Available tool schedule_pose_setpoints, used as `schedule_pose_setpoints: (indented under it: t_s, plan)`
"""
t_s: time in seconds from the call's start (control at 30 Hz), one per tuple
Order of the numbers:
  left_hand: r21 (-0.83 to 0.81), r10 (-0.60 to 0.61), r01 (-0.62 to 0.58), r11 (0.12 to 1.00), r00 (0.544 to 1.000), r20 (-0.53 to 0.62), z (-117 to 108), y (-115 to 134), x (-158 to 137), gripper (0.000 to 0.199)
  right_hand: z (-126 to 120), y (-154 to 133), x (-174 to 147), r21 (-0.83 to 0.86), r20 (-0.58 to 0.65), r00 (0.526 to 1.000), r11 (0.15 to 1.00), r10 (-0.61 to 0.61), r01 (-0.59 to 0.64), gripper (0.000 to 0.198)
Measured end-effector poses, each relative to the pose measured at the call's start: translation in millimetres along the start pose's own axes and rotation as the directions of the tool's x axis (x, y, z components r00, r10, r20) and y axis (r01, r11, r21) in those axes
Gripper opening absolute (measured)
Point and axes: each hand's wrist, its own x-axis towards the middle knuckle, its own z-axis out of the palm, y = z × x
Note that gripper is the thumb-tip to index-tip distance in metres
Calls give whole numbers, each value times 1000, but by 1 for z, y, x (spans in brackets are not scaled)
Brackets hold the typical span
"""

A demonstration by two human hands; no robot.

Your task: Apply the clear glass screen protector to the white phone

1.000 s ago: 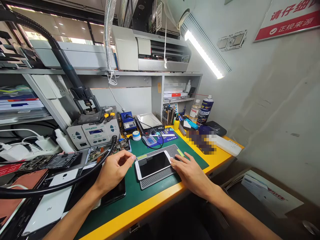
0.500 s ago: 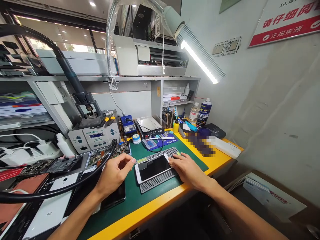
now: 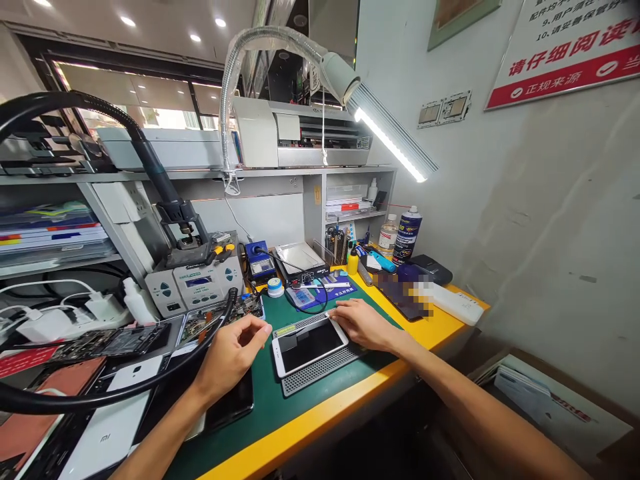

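Observation:
A white smartphone with a dark screen lies face up at a slant on a grey perforated pad. My right hand is at the phone's upper right corner, its fingers drawn together near the edge. Whatever lies between those fingertips is hidden. Left of the phone, my left hand hovers apart from it with thumb and forefinger pinched. Anything in that pinch is too small to make out. Under the pad spreads a green mat.
A black hose curves across several devices at left, including a white phone. A soldering station and grey rework station stand behind. A yellow bottle and spray can are at back right. The lamp hangs above.
The view has tilted up slightly. My right hand's fingers, spread over the phone's right end before, are now gathered at its upper right corner. My left hand keeps its pinch.

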Motion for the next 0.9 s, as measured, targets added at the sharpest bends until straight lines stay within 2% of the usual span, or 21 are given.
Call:
schedule_pose_setpoints:
  t_s: [0.1, 0.17, 0.27, 0.37, 0.47, 0.57, 0.77, 0.9]
  plan:
    - [-1, -12, 12, 1000, 1000, -14, -2, -5, 2, 40, -9, 16, 11, 193, -49, 989, 973, 141, -129, 33]
    - [-2, -21, 21, 1000, 999, -27, -3, -8, 3, 39, -14, 28, 17, 330, -57, 967, 919, 249, -217, 36]
    - [3, -31, 31, 1000, 999, -42, -4, -13, 4, 41, -15, 42, 22, 505, 7, 925, 798, 379, -330, 32]
    - [15, -40, 41, 999, 998, -52, -4, -15, 6, 42, -12, 47, 23, 611, 93, 888, 679, 450, -408, 28]
    - [33, -45, 48, 998, 996, -72, -3, -15, 7, 43, -9, 48, 22, 663, 142, 868, 605, 476, -441, 24]
    - [46, -58, 62, 997, 995, -86, -2, -14, 8, 45, -6, 50, 21, 677, 160, 853, 574, 497, -461, 22]
    - [60, -87, 94, 994, 991, -103, -3, -17, 9, 49, -2, 56, 22, 645, 196, 826, 565, 529, -515, 21]
    - [101, -76, 89, 991, 989, -125, -4, -22, 9, 49, 3, 54, 21, 621, 178, 805, 571, 566, -538, 23]
